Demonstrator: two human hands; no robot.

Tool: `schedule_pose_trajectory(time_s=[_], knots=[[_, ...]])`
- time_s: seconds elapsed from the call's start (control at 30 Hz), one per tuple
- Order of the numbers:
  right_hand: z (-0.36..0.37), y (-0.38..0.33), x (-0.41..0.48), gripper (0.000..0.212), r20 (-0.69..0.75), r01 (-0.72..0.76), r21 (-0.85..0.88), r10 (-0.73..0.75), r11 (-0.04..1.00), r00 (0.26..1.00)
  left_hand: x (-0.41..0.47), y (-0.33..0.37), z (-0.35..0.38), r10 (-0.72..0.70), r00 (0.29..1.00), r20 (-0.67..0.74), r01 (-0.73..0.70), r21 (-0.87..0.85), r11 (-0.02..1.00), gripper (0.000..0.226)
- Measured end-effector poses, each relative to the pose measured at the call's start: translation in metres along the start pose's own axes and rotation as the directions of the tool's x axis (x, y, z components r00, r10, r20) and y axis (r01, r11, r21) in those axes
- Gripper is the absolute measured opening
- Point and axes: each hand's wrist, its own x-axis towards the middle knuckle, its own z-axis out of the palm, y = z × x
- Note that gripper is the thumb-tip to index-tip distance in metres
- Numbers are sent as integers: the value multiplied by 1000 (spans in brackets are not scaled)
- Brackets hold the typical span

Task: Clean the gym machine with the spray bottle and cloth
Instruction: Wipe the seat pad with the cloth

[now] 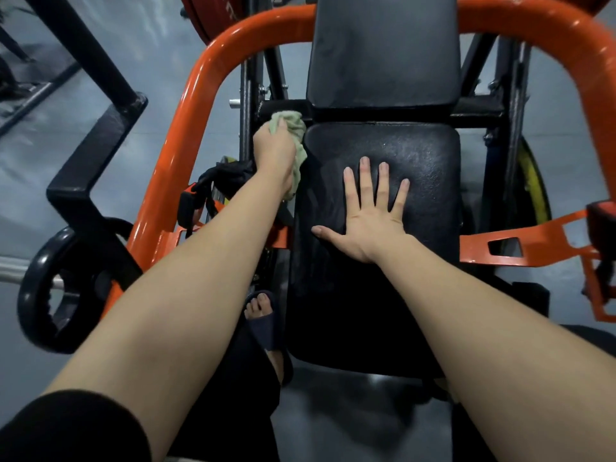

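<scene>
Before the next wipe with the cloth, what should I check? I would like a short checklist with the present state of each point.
1. Cloth held in the left hand: ok, the hand is closed on it.
2. Cloth at the surface to clean: ok, it sits at the far left corner of the seat pad.
3. Right hand steady: ok, it lies flat and open on the seat pad.
4. Right hand out of the wiping path: not ok if the wipe goes across the pad.
5. Spray bottle within reach: cannot tell, none is in view.
6. Pad wet enough: cannot tell, though it shows some shine and streaks.
</scene>
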Motion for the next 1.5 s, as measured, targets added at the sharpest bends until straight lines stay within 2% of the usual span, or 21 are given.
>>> schedule_pose_trajectory(time_s=[0.07,0.13,0.23,0.3,0.4,0.53,0.63,0.7,0.8,0.83,0.97,1.03,1.13,1.23,1.3,1.37,1.5], knots=[[1,0,0,119,-7,5,-4,-5,1000,1000,5,-2,2,54,997,55,-54,0,999,25],[2,-1,0,119,-11,8,-4,-8,1000,1000,6,-8,-1,84,980,178,-100,78,992,21],[3,-1,0,119,-22,8,3,-8,1000,1000,-6,-6,-7,-3,963,270,-33,128,991,19],[3,-1,0,119,-14,5,6,-5,1000,1000,-11,-4,-8,-52,958,282,2,173,985,25],[2,-1,0,119,-15,2,7,-2,1000,1000,-20,-10,-13,-34,962,270,-41,266,963,22],[3,-1,0,119,-19,1,-1,-1,1000,1000,-37,-27,-24,-36,981,189,-22,298,954,18],[1,-1,0,120,-10,5,4,-5,1000,1000,-45,-35,-30,-68,987,146,21,303,953,43],[0,0,-1,120,-1,3,12,-3,1000,1000,-47,-40,-33,-105,980,168,55,279,959,56],[1,0,0,120,5,11,12,-11,1000,1000,-62,-48,-46,-88,970,226,3,354,935,36],[1,0,0,120,7,10,14,-10,1000,1000,-67,-53,-52,-89,970,228,2,358,934,36],[2,0,1,121,16,2,3,-2,1000,1000,-94,-79,-72,-147,964,222,82,280,957,29],[3,0,1,122,8,4,-3,-4,1000,1000,-109,-101,-89,-245,932,267,160,304,939,25],[2,0,1,121,3,11,-7,-11,1000,1000,-133,-135,-118,-498,807,316,381,365,849,32],[1,1,1,121,4,11,-8,-11,1000,1000,-142,-159,-138,-610,724,322,412,507,757,31],[0,1,0,120,3,20,-10,-20,1000,1000,-140,-163,-141,-601,738,307,383,543,747,34],[-1,4,-2,119,13,37,-15,-36,999,999,-133,-158,-136,-526,806,270,333,528,781,38],[-13,11,-18,102,46,73,-4,-73,997,996,-119,-119,-123,-374,912,171,288,386,877,42]])
